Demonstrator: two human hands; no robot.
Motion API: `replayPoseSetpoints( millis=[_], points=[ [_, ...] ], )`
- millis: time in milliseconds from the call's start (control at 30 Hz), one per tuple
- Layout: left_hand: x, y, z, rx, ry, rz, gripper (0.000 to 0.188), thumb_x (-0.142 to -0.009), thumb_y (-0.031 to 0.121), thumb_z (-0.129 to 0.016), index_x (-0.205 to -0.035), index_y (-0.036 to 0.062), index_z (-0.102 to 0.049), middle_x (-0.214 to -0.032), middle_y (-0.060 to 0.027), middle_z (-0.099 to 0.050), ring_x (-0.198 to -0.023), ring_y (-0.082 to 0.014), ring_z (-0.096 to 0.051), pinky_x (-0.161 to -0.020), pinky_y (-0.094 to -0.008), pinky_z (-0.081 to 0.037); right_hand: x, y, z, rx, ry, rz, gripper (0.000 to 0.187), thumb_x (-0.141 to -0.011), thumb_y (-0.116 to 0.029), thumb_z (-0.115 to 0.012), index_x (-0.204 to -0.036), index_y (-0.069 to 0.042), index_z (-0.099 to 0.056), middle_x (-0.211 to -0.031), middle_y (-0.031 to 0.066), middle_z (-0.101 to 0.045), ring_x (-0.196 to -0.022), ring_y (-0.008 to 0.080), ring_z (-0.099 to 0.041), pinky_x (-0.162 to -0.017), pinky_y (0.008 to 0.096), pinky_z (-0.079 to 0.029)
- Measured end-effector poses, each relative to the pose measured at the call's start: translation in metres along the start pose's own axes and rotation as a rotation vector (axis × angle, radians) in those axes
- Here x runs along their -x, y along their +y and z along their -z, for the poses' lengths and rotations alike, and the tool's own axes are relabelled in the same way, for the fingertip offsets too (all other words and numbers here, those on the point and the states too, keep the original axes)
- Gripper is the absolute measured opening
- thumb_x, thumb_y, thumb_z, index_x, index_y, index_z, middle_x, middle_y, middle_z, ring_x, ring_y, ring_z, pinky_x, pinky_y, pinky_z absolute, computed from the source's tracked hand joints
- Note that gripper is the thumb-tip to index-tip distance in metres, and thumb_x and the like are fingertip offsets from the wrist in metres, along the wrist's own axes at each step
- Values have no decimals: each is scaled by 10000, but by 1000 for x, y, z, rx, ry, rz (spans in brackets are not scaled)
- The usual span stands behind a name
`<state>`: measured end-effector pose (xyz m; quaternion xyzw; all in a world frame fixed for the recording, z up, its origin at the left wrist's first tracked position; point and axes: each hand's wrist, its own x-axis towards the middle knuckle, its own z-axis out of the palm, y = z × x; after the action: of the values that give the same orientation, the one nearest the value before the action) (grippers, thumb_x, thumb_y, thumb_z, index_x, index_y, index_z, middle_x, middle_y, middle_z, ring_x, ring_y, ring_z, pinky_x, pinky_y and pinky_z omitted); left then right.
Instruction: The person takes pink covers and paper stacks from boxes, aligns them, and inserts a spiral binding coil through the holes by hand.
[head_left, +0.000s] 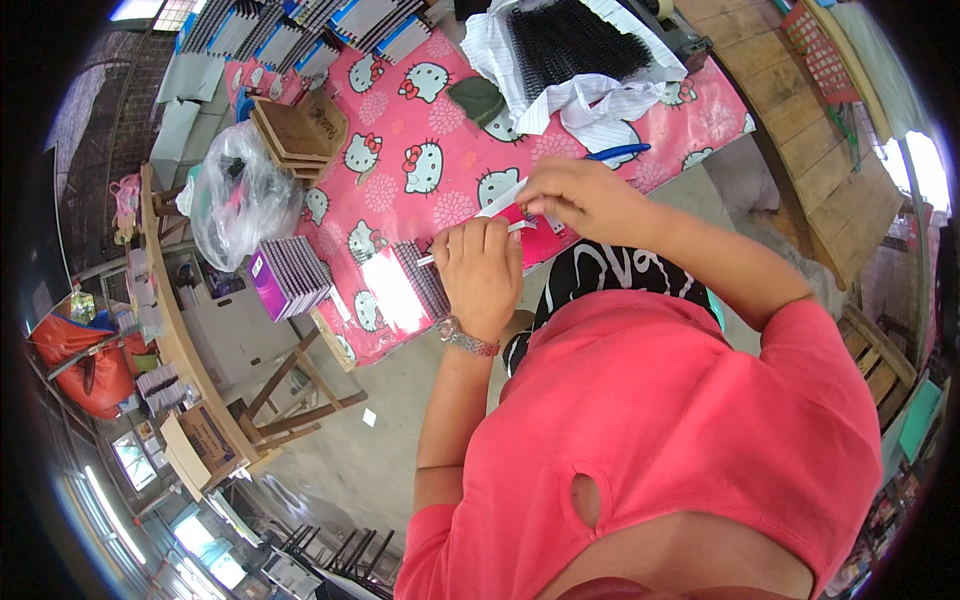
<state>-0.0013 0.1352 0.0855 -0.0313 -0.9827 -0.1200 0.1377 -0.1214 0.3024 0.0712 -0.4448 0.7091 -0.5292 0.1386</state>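
Note:
My left hand (482, 268), with a bracelet at its wrist, is closed over a thin white strip (522, 226) near the table's front edge, its fingers pressed together. The strip shows on both sides of that hand. Just to the right, my right hand (580, 196) has its thumb and fingertips pinched together; what lies between them is too small to make out. Beneath the hands is a flat magenta piece (545, 238), partly covered. Left of my left hand stands a stack of dark-edged booklets (425, 280) with a glossy top. A blue pen-like tool (618, 152) lies beyond my right hand.
Black wire coils (578, 48) lie on a striped cloth (590, 115) at the back of the pink patterned table (440, 205). Further left are wooden boards (300, 130), a clear plastic bag (240, 195) and purple booklets (285, 280). More booklet stacks (300, 35) stand at the far left.

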Motion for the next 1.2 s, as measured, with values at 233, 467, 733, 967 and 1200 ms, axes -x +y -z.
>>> replayPoseSetpoints(
  millis=[233,467,733,967,1200],
  points=[
    [9,2,-1,14,7,5,174,-883,176,-588,-1007,53,-577,-931,-108,-568,-921,-308,-534,-908,-470,-371,4,-3,-3,-43,-26,135,143,-833,-49,-656,-976,-56,-665,-976,97,-625,-954,294,-605,-840,391,-478],
    [8,2,-1,-11,18,9,183,-879,176,-593,-1012,52,-579,-942,-112,-574,-923,-311,-537,-912,-469,-373,5,1,-7,-30,33,135,158,-804,-1,-674,-942,-79,-687,-962,50,-643,-956,242,-601,-848,369,-458],
    [6,1,-2,-5,28,11,179,-880,172,-599,-1014,54,-587,-937,-108,-578,-909,-313,-541,-900,-467,-377,6,-6,-6,-30,56,112,152,-794,-13,-694,-929,-81,-682,-936,46,-645,-944,240,-587,-847,377,-451],
    [6,-1,-5,-4,31,2,183,-881,175,-599,-1015,52,-588,-940,-103,-582,-913,-309,-544,-902,-463,-377,4,1,-1,-44,5,148,135,-806,-43,-680,-938,-67,-673,-933,62,-651,-946,269,-586,-858,391,-451],
    [3,7,-5,-32,61,-2,218,-873,170,-611,-1049,48,-577,-986,-106,-604,-947,-291,-557,-925,-457,-366,4,-22,5,52,-181,-101,227,-838,-105,-664,-1048,-56,-594,-1021,134,-621,-953,361,-623,-772,445,-502]
  ],
)
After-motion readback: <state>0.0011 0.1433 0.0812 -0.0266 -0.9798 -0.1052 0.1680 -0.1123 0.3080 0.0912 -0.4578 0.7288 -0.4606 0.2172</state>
